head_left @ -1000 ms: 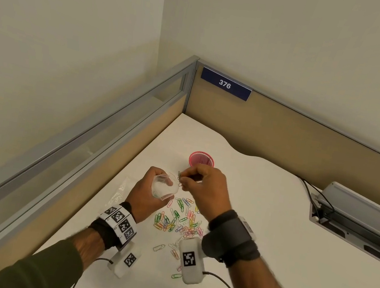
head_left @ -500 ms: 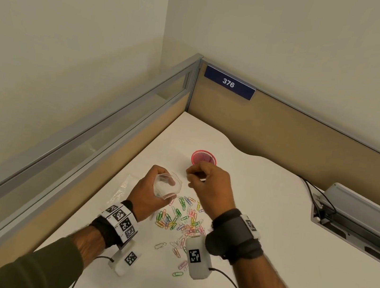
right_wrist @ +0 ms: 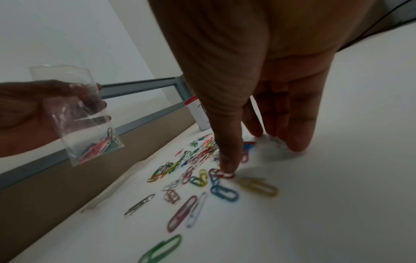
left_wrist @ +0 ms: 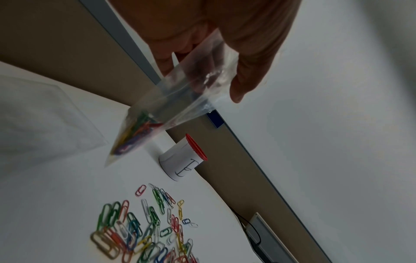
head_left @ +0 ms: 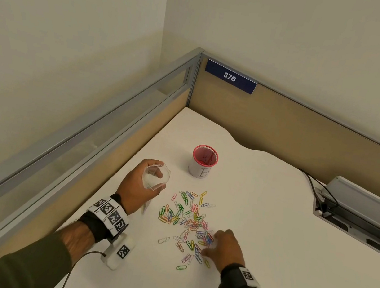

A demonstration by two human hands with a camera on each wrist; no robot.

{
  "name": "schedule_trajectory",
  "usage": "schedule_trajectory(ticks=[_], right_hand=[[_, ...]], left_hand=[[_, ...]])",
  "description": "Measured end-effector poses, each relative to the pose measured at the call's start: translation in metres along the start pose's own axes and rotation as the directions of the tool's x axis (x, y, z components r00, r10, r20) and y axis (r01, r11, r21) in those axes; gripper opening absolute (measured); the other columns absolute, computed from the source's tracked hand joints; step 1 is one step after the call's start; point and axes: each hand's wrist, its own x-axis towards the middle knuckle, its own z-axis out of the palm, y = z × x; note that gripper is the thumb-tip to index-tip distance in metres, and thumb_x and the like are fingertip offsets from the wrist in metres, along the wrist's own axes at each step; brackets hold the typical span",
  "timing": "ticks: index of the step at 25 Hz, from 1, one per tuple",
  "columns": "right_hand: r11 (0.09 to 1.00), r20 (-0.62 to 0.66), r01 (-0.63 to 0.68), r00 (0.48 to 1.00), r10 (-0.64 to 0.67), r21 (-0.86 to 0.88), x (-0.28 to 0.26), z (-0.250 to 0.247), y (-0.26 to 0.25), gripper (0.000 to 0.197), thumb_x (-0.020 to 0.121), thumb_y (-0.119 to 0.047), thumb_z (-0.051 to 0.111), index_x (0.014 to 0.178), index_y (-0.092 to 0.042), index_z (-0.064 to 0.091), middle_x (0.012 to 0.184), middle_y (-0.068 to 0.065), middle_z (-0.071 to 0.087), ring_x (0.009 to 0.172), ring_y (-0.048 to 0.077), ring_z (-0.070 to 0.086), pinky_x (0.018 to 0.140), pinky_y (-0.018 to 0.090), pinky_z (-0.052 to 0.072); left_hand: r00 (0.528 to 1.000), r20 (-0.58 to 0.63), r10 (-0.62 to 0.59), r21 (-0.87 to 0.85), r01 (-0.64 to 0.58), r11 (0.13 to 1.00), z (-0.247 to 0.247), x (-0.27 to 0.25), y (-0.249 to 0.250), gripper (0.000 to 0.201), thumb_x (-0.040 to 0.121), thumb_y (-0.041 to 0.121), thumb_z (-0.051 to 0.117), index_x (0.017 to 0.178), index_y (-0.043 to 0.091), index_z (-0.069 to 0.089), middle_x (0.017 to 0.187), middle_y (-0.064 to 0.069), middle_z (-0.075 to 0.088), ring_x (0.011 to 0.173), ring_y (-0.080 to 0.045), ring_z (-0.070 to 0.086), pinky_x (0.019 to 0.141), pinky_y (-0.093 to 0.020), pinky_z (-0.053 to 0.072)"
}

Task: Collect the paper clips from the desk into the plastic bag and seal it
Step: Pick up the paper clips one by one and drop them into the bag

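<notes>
Left hand (head_left: 138, 185) is raised above the white desk (head_left: 267, 243), fingers curled round the upper part of a small clear plastic bag (head_left: 155, 177); the bag's mouth is held open and faces up. From the left wrist view the bag (left_wrist: 171, 108) hangs down from the fingers, with a small bunch of coloured clips gathered in its lower corner. The right wrist view shows the same bunch at the bag's bottom (right_wrist: 90, 124).

Right hand (head_left: 223, 247) is down at the near right edge of the scattered paper clips (head_left: 186, 220), fingers extended downward to the desk. In the right wrist view the thumb tip (right_wrist: 226, 167) presses on a red clip (right_wrist: 225, 175) and the other fingertips (right_wrist: 297, 142) touch the surface just beyond; nothing is pinched between them that I can see.

The clips lie loose in a mixed-colour pile between the two hands. A red-rimmed white cup (head_left: 204, 162), marked with a handwritten letter, stands beyond the pile. A blue plate reading 376 (head_left: 230, 76) sits on the partition corner.
</notes>
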Motion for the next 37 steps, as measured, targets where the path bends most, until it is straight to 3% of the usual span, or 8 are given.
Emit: schedule_trajectory(ticks=[4,6,9,13,18,22,32,37], right_hand=[[0.997,-0.063,0.076,0.995,-0.074,0.034,0.013,0.008,-0.026,0.021,0.084,-0.031,0.067,0.092,-0.015,0.056,0.110,0.009,0.055,0.095,0.024,0.057,0.086,0.032,0.051],[0.992,-0.083,0.111,0.991,-0.105,0.061,0.018,0.005,-0.030,0.018,0.087,-0.028,0.065,0.099,-0.015,0.061,0.112,0.008,0.057,0.097,0.022,0.058,0.089,0.031,0.050],[0.986,-0.080,0.136,0.989,-0.128,0.098,0.026,-0.007,-0.026,0.048,0.082,-0.030,0.071,0.125,-0.018,0.054,0.127,0.005,0.051,0.115,0.023,0.052,0.098,0.032,0.045],[0.955,0.078,0.286,0.957,-0.279,-0.085,0.028,-0.011,-0.031,0.070,0.076,-0.033,0.075,0.137,-0.026,0.043,0.138,0.002,0.039,0.128,0.024,0.036,0.104,0.040,0.042],[0.914,-0.037,0.349,0.931,-0.364,-0.206,0.030,0.002,-0.039,0.029,0.090,-0.017,0.054,0.120,-0.021,0.055,0.117,0.005,0.051,0.110,0.024,0.049,0.089,0.034,0.049],[0.918,-0.077,0.336,0.931,-0.358,-0.211,0.033,0.003,-0.043,0.016,0.092,-0.015,0.050,0.105,-0.016,0.058,0.109,0.007,0.055,0.098,0.024,0.053,0.080,0.031,0.047],[0.979,-0.161,0.177,0.974,-0.159,0.104,0.041,-0.024,-0.029,0.007,0.086,-0.014,0.064,0.085,-0.014,0.071,0.092,0.004,0.071,0.083,0.018,0.063,0.078,0.028,0.053],[0.865,-0.261,0.246,0.955,-0.140,0.438,0.019,-0.067,-0.038,0.003,0.081,-0.008,0.071,0.079,-0.010,0.073,0.076,0.001,0.071,0.070,0.016,0.066,0.065,0.022,0.055]], left_hand=[[1.000,-0.005,-0.004,0.011,0.004,1.000,0.001,0.002,0.004,0.047,0.082,0.009,0.080,0.122,0.020,0.058,0.103,0.005,0.067,0.109,-0.019,0.064,0.097,-0.022,0.046],[1.000,-0.006,-0.005,0.008,0.005,1.000,0.001,0.004,0.006,0.044,0.081,0.010,0.081,0.117,0.020,0.058,0.105,0.005,0.068,0.109,-0.019,0.064,0.101,-0.032,0.049],[1.000,0.007,-0.005,-0.015,0.005,1.000,0.001,0.007,0.005,0.043,0.080,0.011,0.082,0.114,0.020,0.056,0.110,0.003,0.068,0.113,-0.020,0.064,0.105,-0.042,0.050],[1.000,0.017,0.017,-0.051,-0.016,0.999,0.001,0.010,0.004,0.043,0.078,0.018,0.081,0.113,0.021,0.056,0.113,0.004,0.069,0.117,-0.019,0.064,0.108,-0.049,0.049],[1.000,0.011,0.009,-0.068,-0.008,0.998,0.003,0.008,0.003,0.043,0.077,0.018,0.081,0.112,0.021,0.056,0.115,0.003,0.068,0.118,-0.019,0.064,0.109,-0.050,0.048],[1.000,0.015,0.001,-0.069,0.000,0.998,0.004,0.009,0.006,0.043,0.077,0.020,0.081,0.111,0.023,0.056,0.115,0.003,0.069,0.118,-0.018,0.064,0.109,-0.049,0.048],[1.000,0.019,0.000,-0.068,0.002,0.998,0.008,0.010,0.006,0.042,0.078,0.015,0.081,0.111,0.022,0.055,0.113,0.004,0.070,0.117,-0.016,0.065,0.109,-0.050,0.048],[1.000,0.031,-0.003,-0.067,0.005,0.998,0.013,0.011,0.005,0.042,0.078,0.015,0.081,0.111,0.021,0.055,0.113,0.004,0.069,0.117,-0.016,0.064,0.108,-0.050,0.049]])
